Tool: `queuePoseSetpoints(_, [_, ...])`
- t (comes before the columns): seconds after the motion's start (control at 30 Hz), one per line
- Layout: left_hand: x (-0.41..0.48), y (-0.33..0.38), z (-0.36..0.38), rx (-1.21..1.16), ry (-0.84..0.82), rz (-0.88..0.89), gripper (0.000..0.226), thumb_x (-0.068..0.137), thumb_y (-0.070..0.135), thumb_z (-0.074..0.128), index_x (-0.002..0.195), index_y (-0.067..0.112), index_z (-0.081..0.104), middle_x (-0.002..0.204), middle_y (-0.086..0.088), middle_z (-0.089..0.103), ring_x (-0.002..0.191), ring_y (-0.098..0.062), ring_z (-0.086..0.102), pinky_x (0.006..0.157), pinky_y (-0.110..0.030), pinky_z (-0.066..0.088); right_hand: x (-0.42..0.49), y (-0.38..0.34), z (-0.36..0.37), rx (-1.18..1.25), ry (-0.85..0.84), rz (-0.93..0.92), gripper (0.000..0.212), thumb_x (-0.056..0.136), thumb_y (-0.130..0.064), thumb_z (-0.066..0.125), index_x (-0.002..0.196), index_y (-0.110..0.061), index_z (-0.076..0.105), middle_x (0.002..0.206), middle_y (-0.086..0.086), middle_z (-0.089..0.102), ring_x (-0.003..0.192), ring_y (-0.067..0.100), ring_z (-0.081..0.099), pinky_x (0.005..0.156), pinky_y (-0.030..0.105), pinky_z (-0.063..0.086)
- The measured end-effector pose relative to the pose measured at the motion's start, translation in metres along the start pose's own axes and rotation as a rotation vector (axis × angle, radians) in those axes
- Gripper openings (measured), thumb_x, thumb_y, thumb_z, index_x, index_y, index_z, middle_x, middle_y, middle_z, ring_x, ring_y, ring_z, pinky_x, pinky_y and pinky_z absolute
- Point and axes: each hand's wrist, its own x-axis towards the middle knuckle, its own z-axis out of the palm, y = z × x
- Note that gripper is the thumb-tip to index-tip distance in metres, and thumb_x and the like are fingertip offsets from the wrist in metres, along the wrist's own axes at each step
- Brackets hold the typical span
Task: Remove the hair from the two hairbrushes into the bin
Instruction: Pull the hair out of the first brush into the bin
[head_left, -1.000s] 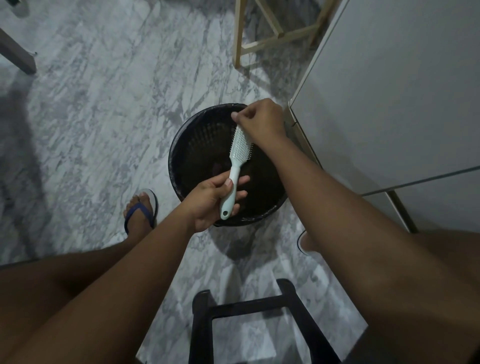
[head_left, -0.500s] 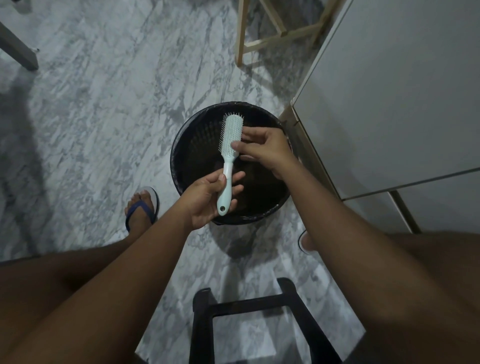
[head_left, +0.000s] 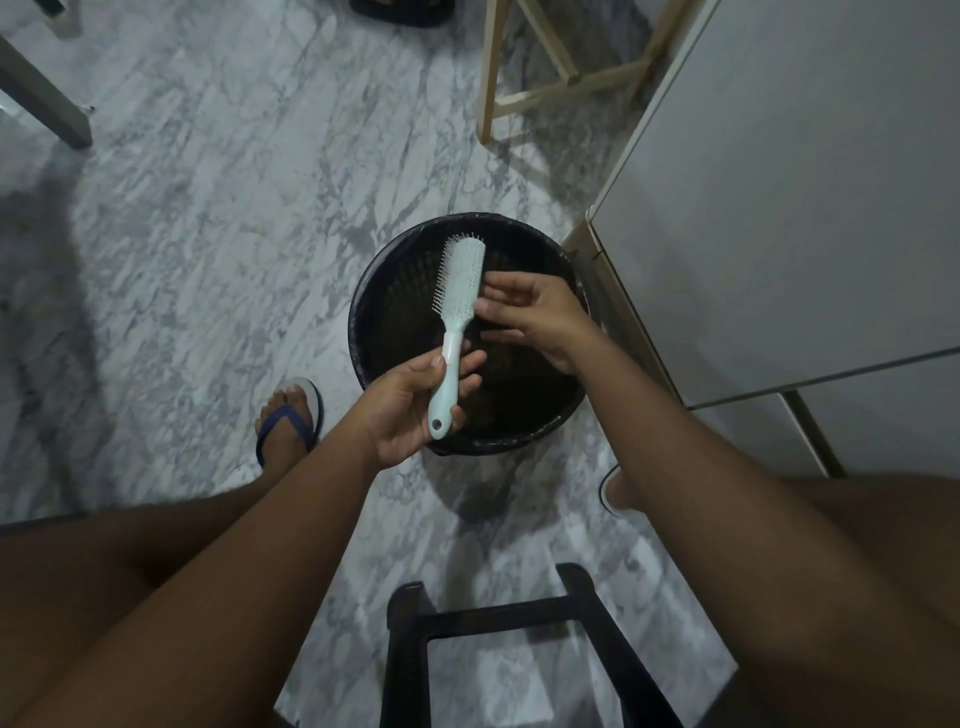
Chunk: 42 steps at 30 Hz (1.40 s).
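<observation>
A pale mint hairbrush (head_left: 460, 291) is held upright over the round black bin (head_left: 374, 332), bristles turned to the left. My left hand (head_left: 415, 410) is shut on its handle near the bottom end. My right hand (head_left: 530, 317) hovers just right of the brush head above the bin, fingers loosely spread, fingertips close to the brush's back. Whether it pinches any hair is too dark to tell. Only one brush is in view.
The bin stands on a grey marble floor. A white cabinet (head_left: 805, 182) rises at the right, close to the bin. A wooden stool frame (head_left: 524, 93) stands beyond, a black stool (head_left: 519, 649) near my knees. My sandalled left foot (head_left: 288, 421) is left of the bin.
My right hand came down from the brush's tip to its right side and its fingers opened. The brush turned, so its bristles now face left. My left hand kept its hold.
</observation>
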Motion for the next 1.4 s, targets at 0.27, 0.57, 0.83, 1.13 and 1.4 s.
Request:
queuePoseSetpoints(0.27, [-0.003, 0.007, -0.006, -0.032, -0.149, -0.093, 0.041, 0.097, 0.014, 0.047, 0.138, 0.010, 0.054, 0.120, -0.004, 0.070, 0.088, -0.014, 0.070, 0.061, -0.027, 0.056, 0.007, -0.008, -0.006, 0.106, -0.032, 0.018, 0.027, 0.094, -0.011, 0.066, 0.115, 0.006, 0.067, 0.104, 0.016, 0.072, 0.101, 0.030, 0.068, 0.097, 0.044, 0.056])
queuePoseSetpoints(0.57, [0.000, -0.001, 0.000, 0.084, -0.010, -0.031, 0.036, 0.099, 0.011, 0.051, 0.135, 0.012, 0.058, 0.126, -0.006, 0.069, 0.092, -0.017, 0.071, 0.063, -0.030, 0.057, 0.020, -0.019, 0.001, 0.176, 0.188, 0.041, 0.041, 0.105, -0.032, 0.049, 0.136, -0.006, 0.053, 0.126, 0.013, 0.065, 0.102, 0.023, 0.068, 0.070, 0.034, 0.062])
queuePoseSetpoints(0.83, [0.005, -0.008, 0.005, 0.327, 0.062, -0.011, 0.038, 0.104, 0.008, 0.047, 0.139, 0.019, 0.056, 0.128, 0.000, 0.070, 0.102, -0.016, 0.071, 0.079, -0.038, 0.054, 0.041, -0.027, 0.019, -0.451, 0.308, -0.163, 0.024, 0.074, -0.036, 0.086, 0.087, -0.019, 0.077, 0.086, 0.001, 0.076, 0.081, 0.014, 0.074, 0.084, 0.038, 0.061])
queuePoseSetpoints(1.13, [-0.002, -0.005, 0.012, 0.271, 0.056, -0.007, 0.032, 0.105, 0.010, 0.045, 0.131, 0.019, 0.060, 0.126, -0.001, 0.071, 0.102, -0.016, 0.072, 0.075, -0.036, 0.058, 0.045, -0.050, 0.015, 0.050, 0.296, 0.138, 0.039, 0.105, -0.031, 0.048, 0.088, -0.004, 0.070, 0.098, 0.014, 0.074, 0.081, 0.030, 0.077, 0.078, 0.044, 0.063])
queuePoseSetpoints(1.4, [-0.013, -0.002, 0.018, 0.172, 0.073, 0.014, 0.030, 0.105, 0.011, 0.044, 0.130, 0.015, 0.060, 0.125, -0.002, 0.071, 0.099, -0.016, 0.072, 0.072, -0.036, 0.059, 0.016, -0.028, 0.013, 0.062, 0.200, 0.126, 0.030, 0.109, -0.026, 0.038, 0.110, -0.006, 0.061, 0.095, 0.005, 0.068, 0.071, 0.010, 0.071, 0.072, 0.042, 0.061])
